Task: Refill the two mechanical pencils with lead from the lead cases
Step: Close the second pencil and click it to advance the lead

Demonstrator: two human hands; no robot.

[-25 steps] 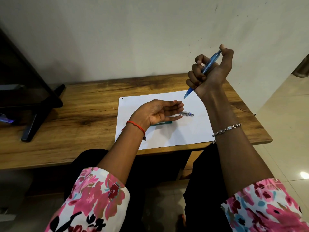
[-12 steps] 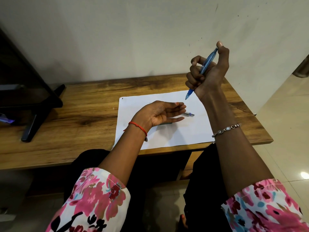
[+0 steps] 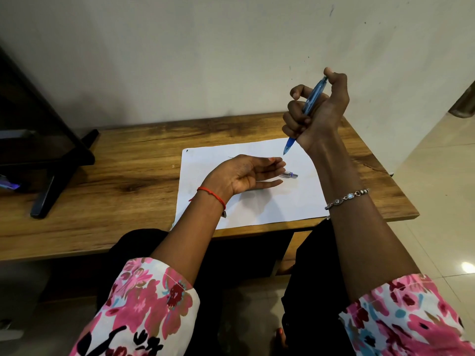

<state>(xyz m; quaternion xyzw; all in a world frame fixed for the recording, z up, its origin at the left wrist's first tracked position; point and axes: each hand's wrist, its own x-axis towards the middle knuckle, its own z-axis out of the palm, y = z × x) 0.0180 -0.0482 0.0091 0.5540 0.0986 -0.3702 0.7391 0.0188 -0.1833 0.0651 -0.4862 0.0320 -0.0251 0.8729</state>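
Right hand [image 3: 316,113]: my fingers grip blue translucent mechanical pencil [image 3: 315,95], raised over white paper sheet [image 3: 270,209].
Left hand [image 3: 244,176]: my fingers relaxed, empty.
Clear blue-banded tube [image 3: 291,174]: half hidden behind left fingers.

We are seeing 1 sheet [image 3: 270,209] lying at the desk's [image 3: 128,176] front edge, right of centre. Our left hand [image 3: 241,176] is hanging over its middle, with 1 small item [image 3: 290,174] lying just beyond the fingertips. Our right hand [image 3: 316,114] is holding 1 pencil [image 3: 314,95] above the sheet's far right corner.
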